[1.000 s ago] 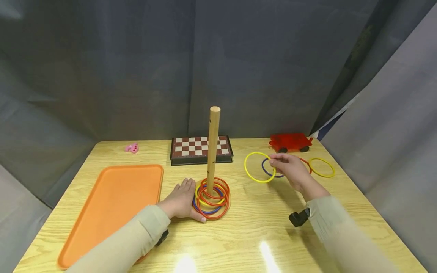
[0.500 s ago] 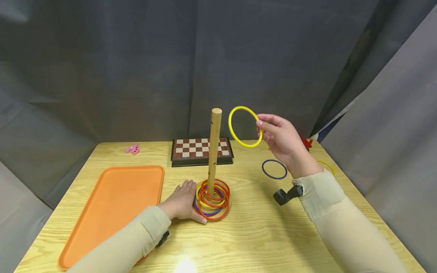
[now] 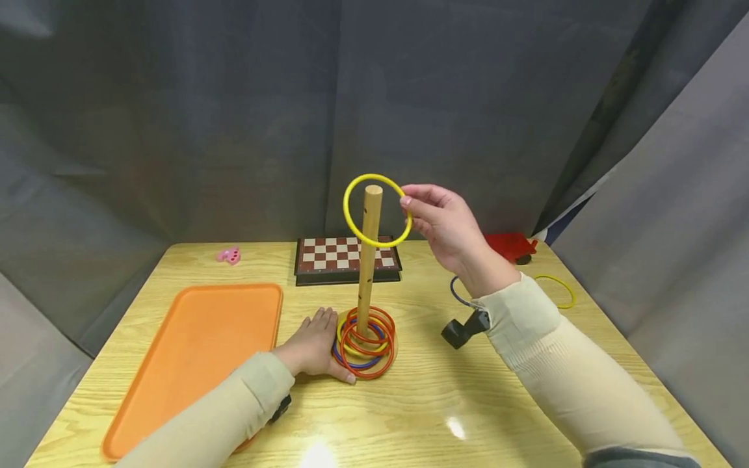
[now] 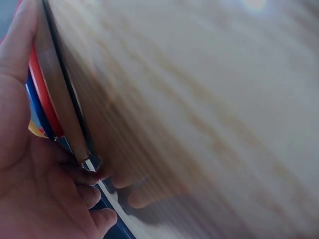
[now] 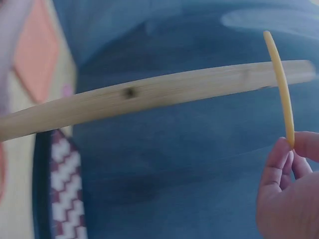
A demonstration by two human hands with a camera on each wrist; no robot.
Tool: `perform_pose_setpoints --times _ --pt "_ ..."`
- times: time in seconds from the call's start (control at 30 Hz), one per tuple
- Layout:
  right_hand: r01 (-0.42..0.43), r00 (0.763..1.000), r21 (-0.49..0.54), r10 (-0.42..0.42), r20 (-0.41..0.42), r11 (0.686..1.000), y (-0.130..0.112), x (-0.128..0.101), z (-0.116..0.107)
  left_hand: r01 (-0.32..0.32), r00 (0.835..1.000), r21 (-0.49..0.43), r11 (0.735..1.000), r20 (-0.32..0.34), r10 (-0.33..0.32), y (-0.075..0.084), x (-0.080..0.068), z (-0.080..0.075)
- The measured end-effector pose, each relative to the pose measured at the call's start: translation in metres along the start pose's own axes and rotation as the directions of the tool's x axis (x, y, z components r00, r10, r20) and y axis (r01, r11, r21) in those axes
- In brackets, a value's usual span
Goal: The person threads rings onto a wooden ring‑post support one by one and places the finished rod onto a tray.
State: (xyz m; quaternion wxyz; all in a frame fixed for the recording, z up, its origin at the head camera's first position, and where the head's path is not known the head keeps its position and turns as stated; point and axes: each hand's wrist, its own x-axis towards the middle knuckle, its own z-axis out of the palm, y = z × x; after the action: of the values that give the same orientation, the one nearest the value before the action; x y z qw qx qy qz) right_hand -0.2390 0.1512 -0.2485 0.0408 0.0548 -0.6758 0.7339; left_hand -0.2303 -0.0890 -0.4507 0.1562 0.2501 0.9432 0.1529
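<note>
Fingers [image 3: 409,200] of the right hand [image 3: 447,224] pinch a thin yellow plastic ring [image 3: 376,209], held around the top of the upright wooden peg [image 3: 367,260]. Left hand [image 3: 313,344] lies flat on the table [image 3: 468,403], straight fingers touching the peg's round base [image 4: 60,99]. No writing is readable.

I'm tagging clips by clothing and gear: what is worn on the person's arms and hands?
Both arms wear long cream ribbed-knit sleeves reaching the wrists. The left hand and right hand are bare, with no gloves. A small black device hangs under the right wrist; another black one shows under the left.
</note>
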Motion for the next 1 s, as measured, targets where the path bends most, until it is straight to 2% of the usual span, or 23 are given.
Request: perform_pose_setpoints --times 0.13,0.27,0.37,0.5,0.67,1.0 --pt "-0.071 0.997 -0.119 0.074 0.026 0.990 0.036 0.002 0.000 0.000 1.000 0.019 1.000 0.004 0.000 0.000 0.001 0.001" --pt "-0.135 0.986 -0.235 0.154 0.063 0.963 0.083 0.000 -0.006 0.003 1.000 0.028 1.000 0.009 -0.003 -0.001 0.002 0.001" --pt "-0.192 0.972 -0.293 0.223 0.075 0.937 0.116 -0.005 -0.012 0.005 1.000 0.026 1.000 0.011 -0.005 -0.001 0.003 0.002" --pt "-0.247 0.955 -0.324 0.286 0.080 0.913 0.147 -0.012 -0.015 0.006 1.000 0.025 1.000 0.010 -0.007 -0.003 0.004 0.003" --pt "-0.260 0.946 -0.358 0.311 0.093 0.897 0.165 -0.019 -0.015 0.006 1.000 0.014 1.000 0.006 -0.006 -0.004 0.006 0.004" --pt "-0.280 0.931 -0.437 0.353 0.094 0.855 0.178 -0.023 -0.014 0.014 1.000 -0.009 1.000 0.012 -0.014 -0.003 0.006 0.004"
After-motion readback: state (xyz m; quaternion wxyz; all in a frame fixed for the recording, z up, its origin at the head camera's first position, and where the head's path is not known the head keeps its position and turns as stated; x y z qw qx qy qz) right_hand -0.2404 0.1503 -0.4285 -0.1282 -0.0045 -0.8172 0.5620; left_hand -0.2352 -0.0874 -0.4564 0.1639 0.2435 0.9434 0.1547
